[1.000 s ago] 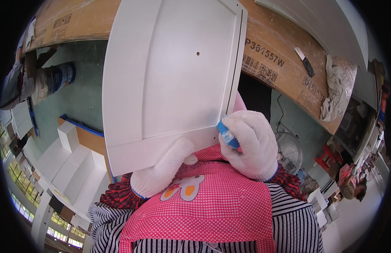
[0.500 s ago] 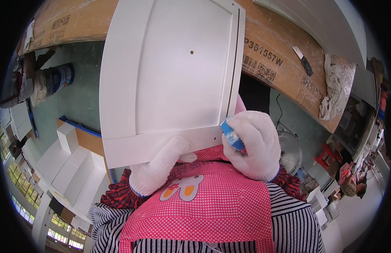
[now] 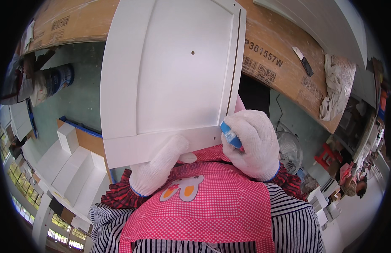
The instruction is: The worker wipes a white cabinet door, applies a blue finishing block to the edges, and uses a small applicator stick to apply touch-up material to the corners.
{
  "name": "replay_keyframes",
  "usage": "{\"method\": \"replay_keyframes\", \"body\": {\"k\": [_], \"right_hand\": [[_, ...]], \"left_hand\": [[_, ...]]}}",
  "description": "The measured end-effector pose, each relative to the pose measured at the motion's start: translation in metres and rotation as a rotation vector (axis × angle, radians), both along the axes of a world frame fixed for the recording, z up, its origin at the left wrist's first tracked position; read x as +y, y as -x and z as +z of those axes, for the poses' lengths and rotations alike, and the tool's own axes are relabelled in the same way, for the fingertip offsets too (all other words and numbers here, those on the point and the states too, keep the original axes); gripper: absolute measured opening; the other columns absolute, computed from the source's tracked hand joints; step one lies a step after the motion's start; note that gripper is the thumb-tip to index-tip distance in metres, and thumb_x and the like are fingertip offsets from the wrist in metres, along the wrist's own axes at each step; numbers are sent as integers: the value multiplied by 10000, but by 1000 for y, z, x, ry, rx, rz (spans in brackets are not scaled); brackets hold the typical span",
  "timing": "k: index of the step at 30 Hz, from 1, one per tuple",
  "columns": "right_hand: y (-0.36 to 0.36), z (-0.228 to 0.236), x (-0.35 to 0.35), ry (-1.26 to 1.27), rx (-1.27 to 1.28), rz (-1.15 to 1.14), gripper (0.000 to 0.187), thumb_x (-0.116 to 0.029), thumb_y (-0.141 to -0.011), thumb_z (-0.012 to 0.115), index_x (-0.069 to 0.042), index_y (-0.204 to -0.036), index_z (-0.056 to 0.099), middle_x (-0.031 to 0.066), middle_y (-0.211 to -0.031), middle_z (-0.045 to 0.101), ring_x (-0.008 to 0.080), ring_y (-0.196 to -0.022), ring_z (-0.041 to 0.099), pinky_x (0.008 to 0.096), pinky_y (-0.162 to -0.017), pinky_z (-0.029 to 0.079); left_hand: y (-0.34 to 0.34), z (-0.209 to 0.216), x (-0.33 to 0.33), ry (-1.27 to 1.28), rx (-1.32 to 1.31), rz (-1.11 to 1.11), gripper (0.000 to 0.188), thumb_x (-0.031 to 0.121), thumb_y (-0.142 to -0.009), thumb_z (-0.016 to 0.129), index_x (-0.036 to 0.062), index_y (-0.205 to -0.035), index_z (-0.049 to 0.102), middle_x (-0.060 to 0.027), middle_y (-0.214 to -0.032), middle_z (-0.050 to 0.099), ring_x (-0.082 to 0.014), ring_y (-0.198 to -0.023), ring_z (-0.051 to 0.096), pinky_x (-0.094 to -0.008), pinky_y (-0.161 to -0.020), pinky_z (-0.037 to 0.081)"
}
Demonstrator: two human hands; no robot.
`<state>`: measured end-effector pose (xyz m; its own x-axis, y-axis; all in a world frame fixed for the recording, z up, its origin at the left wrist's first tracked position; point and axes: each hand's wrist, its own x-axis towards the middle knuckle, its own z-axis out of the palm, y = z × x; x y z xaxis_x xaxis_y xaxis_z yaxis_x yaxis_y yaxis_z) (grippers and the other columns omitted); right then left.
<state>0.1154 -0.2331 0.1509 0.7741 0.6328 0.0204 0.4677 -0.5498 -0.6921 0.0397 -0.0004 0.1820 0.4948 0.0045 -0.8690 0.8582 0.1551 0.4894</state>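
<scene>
A white rectangular panel (image 3: 182,84) with a raised frame, a recessed middle and a dark groove along its right side is being held in front of the body, its far end reaching over brown cardboard (image 3: 288,59) and beyond the upper edge of the view. The panel's near edge is being gripped by the left hand (image 3: 161,162), which is being covered by a white knitted glove; the fingers' hold on the underside is being hidden. A small blue block (image 3: 231,135) with a whitish patch is being pinched in the fingers of the right hand (image 3: 254,143), also being clad in a white knitted glove. The block is being held at the panel's near right corner; whether the panel is being touched by it cannot be told.

A pink-and-white checked apron (image 3: 204,215) with a rabbit patch is being worn. On the cardboard to the right, a black-handled knife with a pale blade (image 3: 304,62) is being left near a crumpled whitish cloth (image 3: 332,88). Below, a round grey fan (image 3: 290,154) is being partly covered by the right hand, and a red stool (image 3: 327,156) is being seen farther right.
</scene>
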Motion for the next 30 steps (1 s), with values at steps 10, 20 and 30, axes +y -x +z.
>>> {"method": "replay_keyframes", "body": {"k": [10, 20, 30], "right_hand": [[-3, -3, 1, 6, -42, 3, 545, -79, -668, 827, -106, -1192, 681, 63, -1103, 665, 290, -1075, 651, 425, -936, 530], [-6, 2, 6, -62, -83, 1, 536, -50, -645, 821, -91, -1163, 686, 61, -1045, 659, 292, -993, 654, 407, -847, 541], [-9, 2, -26, -221, 301, -690, 477, 76, -783, 721, -20, -1237, 614, 101, -1109, 615, 191, -1028, 645, 322, -935, 526]], "left_hand": [[-9, 4, -3, -12, 0, 109, 295, 228, -985, 662, -40, -1084, 734, -152, -930, 788, -189, -839, 753, -288, -775, 604], [4, -12, 5, -2, -158, 34, 276, 182, -1011, 621, -58, -1103, 722, -174, -948, 787, -219, -842, 762, -318, -782, 611], [7, -50, 19, 332, -227, 531, 343, 70, -987, 566, -188, -1211, 573, -289, -1042, 716, -370, -846, 763, -390, -631, 669]]}}
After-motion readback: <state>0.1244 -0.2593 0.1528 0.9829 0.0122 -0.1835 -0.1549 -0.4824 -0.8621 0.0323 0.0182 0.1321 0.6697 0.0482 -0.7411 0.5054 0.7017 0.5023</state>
